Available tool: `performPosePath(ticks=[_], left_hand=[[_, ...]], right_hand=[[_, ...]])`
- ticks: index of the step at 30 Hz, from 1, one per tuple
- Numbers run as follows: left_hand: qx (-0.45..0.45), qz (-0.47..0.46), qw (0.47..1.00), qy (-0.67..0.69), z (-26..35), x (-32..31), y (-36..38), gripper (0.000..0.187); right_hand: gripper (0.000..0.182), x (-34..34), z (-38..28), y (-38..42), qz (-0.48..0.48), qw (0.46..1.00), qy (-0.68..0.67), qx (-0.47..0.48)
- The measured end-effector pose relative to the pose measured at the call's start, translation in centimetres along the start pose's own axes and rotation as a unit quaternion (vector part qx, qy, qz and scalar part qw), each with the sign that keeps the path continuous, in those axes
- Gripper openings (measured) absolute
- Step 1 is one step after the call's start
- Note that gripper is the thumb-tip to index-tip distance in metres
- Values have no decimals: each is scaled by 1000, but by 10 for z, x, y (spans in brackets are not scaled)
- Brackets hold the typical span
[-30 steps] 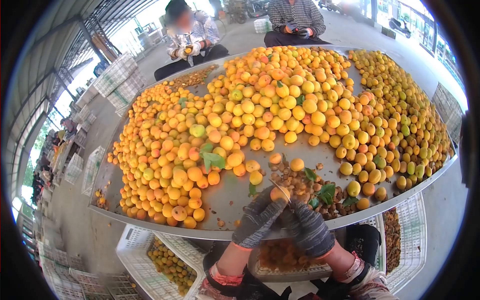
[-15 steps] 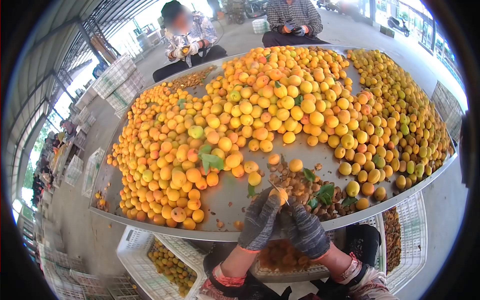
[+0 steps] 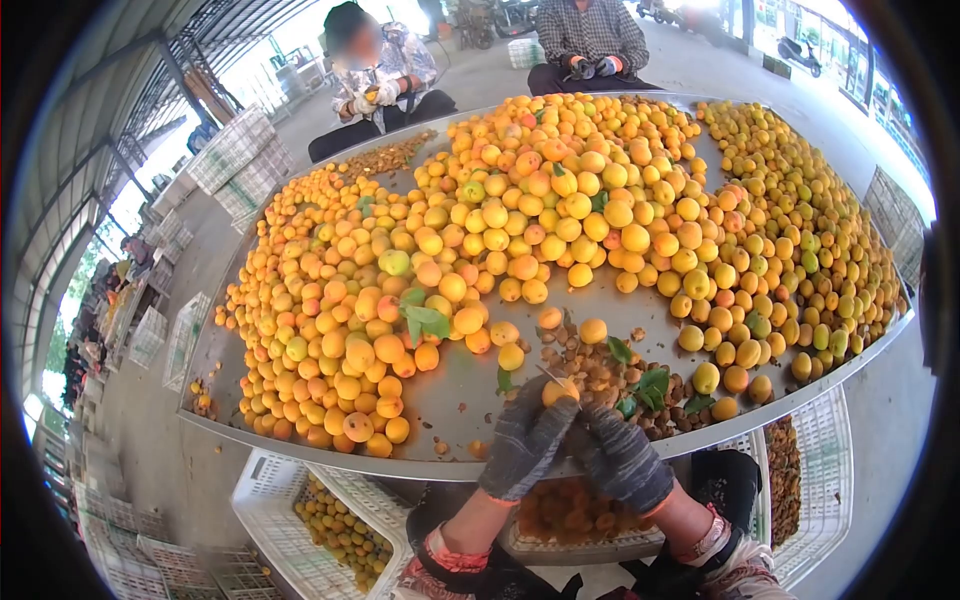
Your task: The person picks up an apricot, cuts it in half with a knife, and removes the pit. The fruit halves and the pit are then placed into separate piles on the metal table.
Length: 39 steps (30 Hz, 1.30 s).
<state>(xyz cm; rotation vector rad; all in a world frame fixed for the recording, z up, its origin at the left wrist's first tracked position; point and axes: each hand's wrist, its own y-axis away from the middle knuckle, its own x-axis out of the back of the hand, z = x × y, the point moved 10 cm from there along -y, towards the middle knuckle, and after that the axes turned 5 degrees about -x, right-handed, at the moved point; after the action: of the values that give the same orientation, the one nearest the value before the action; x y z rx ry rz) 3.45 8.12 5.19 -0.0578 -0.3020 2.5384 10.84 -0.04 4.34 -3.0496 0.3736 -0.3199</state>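
Observation:
My left hand [image 3: 522,440], in a dark grey knit glove, is closed around an orange apricot [image 3: 560,391] above the table's near edge. A thin metal blade of a small knife [image 3: 546,374] shows at the apricot's upper left. My right hand [image 3: 622,455], gloved alike, is closed close against the apricot's right side; the knife's handle is hidden, and the blade's line runs toward these fingers. Just beyond my hands lies a pile of brown apricot pits [image 3: 587,368] with green leaves [image 3: 652,388]. A large heap of apricots [image 3: 540,200] covers much of the metal table [image 3: 450,390].
Greener apricots [image 3: 800,240] lie along the right side. Below the near edge stand white crates: one with apricots [image 3: 268,490] at left, one with brown contents [image 3: 830,480] at right. Two people [image 3: 375,70] [image 3: 590,45] sit across the table. Stacked crates [image 3: 228,150] stand at left.
The apricot in my left hand has turned slightly, and less of the blade shows across it. My right fingers have shifted up against the fruit. The person at far left has moved their hands slightly.

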Motion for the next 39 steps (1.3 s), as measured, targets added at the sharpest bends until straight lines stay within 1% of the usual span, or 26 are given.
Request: performPosePath(ticks=[1, 3, 4, 6, 7, 8, 9, 10, 11, 12, 16, 17, 18, 22, 24, 27, 28, 29, 30, 31, 33, 34, 35, 36, 37, 39], left_hand=[[2, 0, 1000, 0, -2, -2, 1, 24], [60, -7, 998, -17, -18, -5, 4, 24], [61, -7, 998, -16, -16, -4, 4, 24], [17, 11, 996, -82, -2, 4, 2, 22], [16, 10, 996, -82, -4, 4, 1, 22], [-6, 9, 996, -86, -3, 4, -1, 23], [-25, 8, 996, -87, -2, 3, 0, 23], [-23, 9, 996, -85, -2, 0, 1, 23], [-23, 2, 998, -57, 1, -3, -1, 24], [-21, -7, 999, -31, 3, -6, -1, 25], [23, 2, 999, -47, -17, -6, 2, 28], [78, 52, 994, 47, -36, -2, 6, 29], [133, 103, 976, 140, -53, 3, 11, 30], [188, 71, 967, 158, -61, 3, 11, 31], [213, 65, 969, 102, -55, 5, 13, 31], [167, 71, 980, 86, -49, 10, 12, 28], [166, 72, 980, 86, -47, 10, 12, 28], [128, 55, 988, 66, -36, 8, 9, 27], [90, 37, 994, 46, -27, 5, 7, 25], [89, 36, 994, 46, -29, 5, 7, 25], [14, 9, 1000, -22, -21, 1, 3, 24], [14, 9, 1000, -22, -20, -1, 3, 24], [8, 35, 999, -25, -18, 1, 2, 22], [1, 60, 998, -27, -15, 5, 1, 21], [0, 62, 998, -28, -10, 8, -2, 21], [165, 139, 972, 89, -32, 31, 5, 31]], right_hand=[[31, -1, 0, 1, 0, 1000, -1, -2], [19, 2, -14, 3, 41, 979, 191, 51], [19, 5, -12, 1, 41, 979, 191, 51], [16, -5, -34, 7, -20, 952, 232, 198], [16, -6, -40, 6, -19, 952, 232, 200], [19, 8, -12, -5, -2, 999, -36, -11], [21, 1, 25, 4, 16, 927, -300, -223], [21, 3, 31, 5, 15, 927, -298, -226], [24, 18, -8, -4, 40, 998, 35, 22], [27, -4, -43, 12, 60, 893, 357, 266], [33, -6, -38, 16, 67, 886, 349, 297], [33, -4, -16, 4, 32, 961, 236, 144], [32, -7, 12, -1, -5, 994, 110, -15], [38, -3, -2, -1, 27, 981, 189, -19], [36, -4, -2, -1, 20, 971, 235, -46], [34, -8, 0, 1, 21, 988, 154, 21], [34, -7, -2, 2, 20, 988, 155, 21], [34, -9, 15, 2, -11, 994, -75, -74], [33, -18, 27, 6, -40, 938, -301, -166], [33, -15, 23, 5, -40, 939, -300, -165], [33, -19, 32, 10, -72, 903, -336, -258], [33, -21, 41, 11, -72, 903, -336, -258], [32, -14, 42, 6, -51, 956, -241, -162], [31, -8, 26, 1, -28, 988, -141, -62], [31, -4, 21, 4, -30, 988, -141, -61], [28, 2, 2, 9, -59, 989, 121, -53]])
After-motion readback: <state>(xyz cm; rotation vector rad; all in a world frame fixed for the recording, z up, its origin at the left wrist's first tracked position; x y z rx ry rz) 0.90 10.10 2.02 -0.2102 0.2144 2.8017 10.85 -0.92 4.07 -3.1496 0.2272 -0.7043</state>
